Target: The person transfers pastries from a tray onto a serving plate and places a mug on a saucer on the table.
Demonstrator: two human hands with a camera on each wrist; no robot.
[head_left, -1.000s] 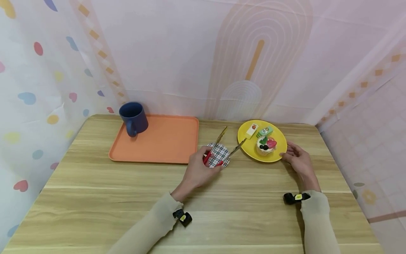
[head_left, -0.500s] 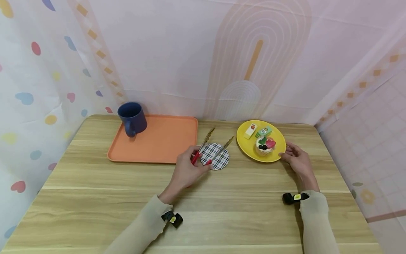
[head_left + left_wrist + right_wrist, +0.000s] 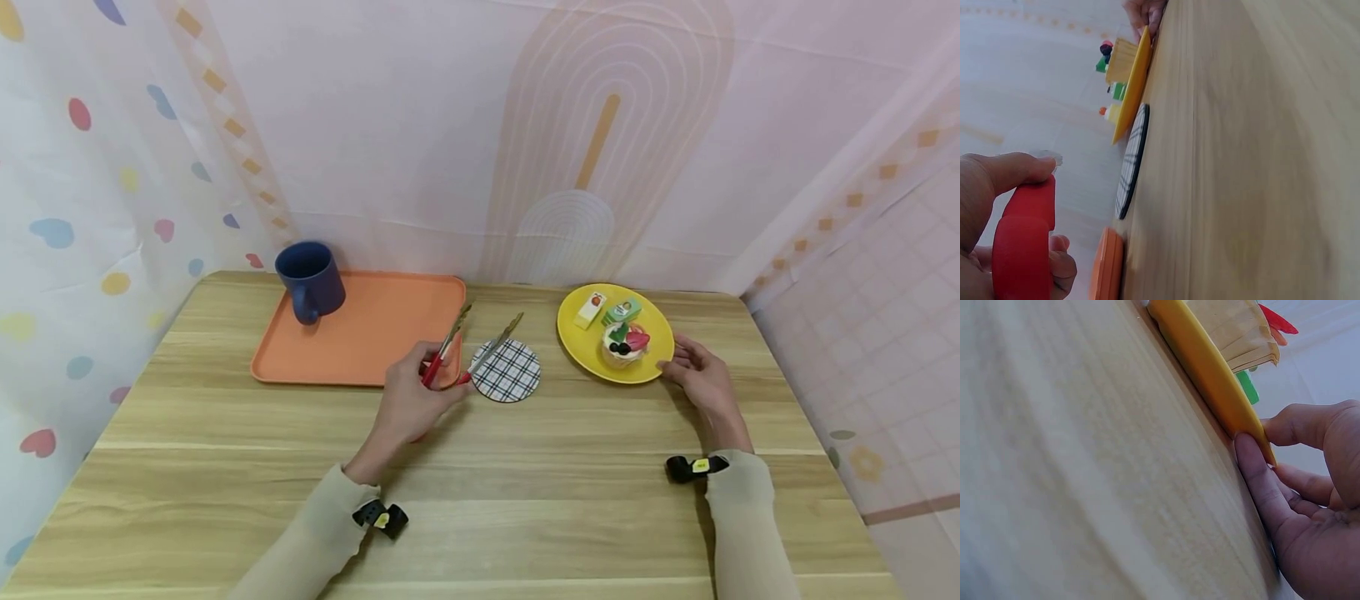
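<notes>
In the head view my left hand grips red-handled tongs, their metal arms spread and nothing between the tips. It hovers near the right front corner of the orange tray. The red handle fills the palm in the left wrist view. My right hand pinches the right rim of a yellow plate, thumb on top and fingers beneath, as the right wrist view shows. On that plate lie a cupcake topped with fruit, a small white carton and a small green carton.
A dark blue mug stands on the tray's back left part. Between tray and plate lies a round plaid coaster. The wooden table runs back to a patterned cloth backdrop.
My left hand has moved left with the tongs, away from the plate and off the coaster, which now shows almost whole. The right hand keeps its place at the plate's rim.
</notes>
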